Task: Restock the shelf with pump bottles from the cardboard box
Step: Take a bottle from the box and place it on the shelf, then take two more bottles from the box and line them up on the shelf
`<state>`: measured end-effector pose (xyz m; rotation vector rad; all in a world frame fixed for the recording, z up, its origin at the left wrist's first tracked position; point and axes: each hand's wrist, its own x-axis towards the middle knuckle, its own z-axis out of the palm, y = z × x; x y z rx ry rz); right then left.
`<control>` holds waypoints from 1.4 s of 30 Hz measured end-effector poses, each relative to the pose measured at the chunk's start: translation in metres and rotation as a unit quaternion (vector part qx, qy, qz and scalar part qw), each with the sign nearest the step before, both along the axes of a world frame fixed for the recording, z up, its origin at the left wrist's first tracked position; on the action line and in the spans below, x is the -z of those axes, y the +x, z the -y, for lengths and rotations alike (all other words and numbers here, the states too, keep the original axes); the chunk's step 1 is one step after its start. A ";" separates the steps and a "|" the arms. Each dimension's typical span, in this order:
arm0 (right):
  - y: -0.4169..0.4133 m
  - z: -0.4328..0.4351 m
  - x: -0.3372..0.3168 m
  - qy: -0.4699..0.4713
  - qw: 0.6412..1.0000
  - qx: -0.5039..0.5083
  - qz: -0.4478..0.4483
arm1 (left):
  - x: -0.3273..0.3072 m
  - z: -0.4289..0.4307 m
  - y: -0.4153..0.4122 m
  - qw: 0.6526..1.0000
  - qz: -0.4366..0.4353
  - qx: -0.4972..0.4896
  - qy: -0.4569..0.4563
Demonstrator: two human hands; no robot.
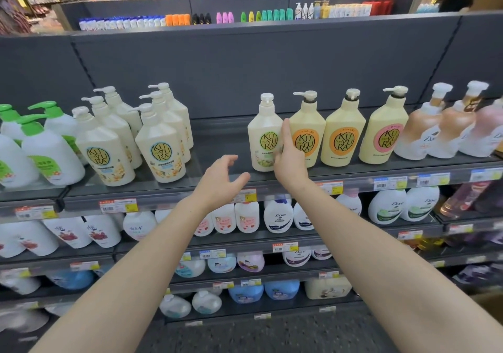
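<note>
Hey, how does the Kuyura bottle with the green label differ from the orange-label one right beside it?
The green-label bottle is a paler cream; the orange-label bottle is yellower. The green-label bottle's pump nozzle faces the camera, while the orange-label bottle's points left. The green-label bottle has a flower picture low on its front; the orange-label bottle shows only text there. The right hand rests between them. Both stand upright on the top shelf and share one shape.

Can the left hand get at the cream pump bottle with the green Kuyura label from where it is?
Probably yes: the open left hand faces bare shelf beside the green-label bottle; the right hand touches its other side.
</note>
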<state>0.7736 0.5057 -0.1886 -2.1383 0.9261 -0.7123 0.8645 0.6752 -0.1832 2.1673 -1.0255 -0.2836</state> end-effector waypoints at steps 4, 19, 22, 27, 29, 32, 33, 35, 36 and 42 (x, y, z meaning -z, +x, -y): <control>-0.023 -0.001 0.005 -0.022 0.999 0.010 0.031 | -0.001 0.002 -0.013 0.999 0.052 0.018 0.001; -0.376 0.116 0.066 -0.095 0.973 0.138 -0.156 | 0.054 0.165 -0.268 0.968 0.061 0.222 0.100; -0.491 0.141 0.086 -0.086 0.954 0.186 -0.220 | 0.073 0.210 -0.358 0.956 0.005 0.259 0.134; -0.659 0.173 0.120 0.011 0.923 0.217 -0.317 | 0.120 0.277 -0.496 0.940 -0.035 0.297 0.164; -0.709 0.186 0.133 0.067 0.908 0.231 -0.344 | 0.138 0.300 -0.543 0.932 -0.051 0.304 0.188; -0.763 0.213 0.157 0.131 0.896 0.247 -0.345 | 0.163 0.339 -0.601 0.918 -0.065 0.322 0.222; -0.776 0.224 0.165 0.147 0.894 0.248 -0.342 | 0.174 0.353 -0.616 0.913 -0.069 0.326 0.236; -0.799 0.250 0.185 0.178 0.888 0.247 -0.344 | 0.197 0.384 -0.640 0.906 -0.070 0.325 0.262; -0.808 0.265 0.196 0.193 0.884 0.244 -0.349 | 0.211 0.402 -0.650 0.904 -0.073 0.321 0.273; -0.850 0.386 0.258 0.241 0.871 0.203 -0.378 | 0.291 0.517 -0.698 0.897 -0.099 0.286 0.323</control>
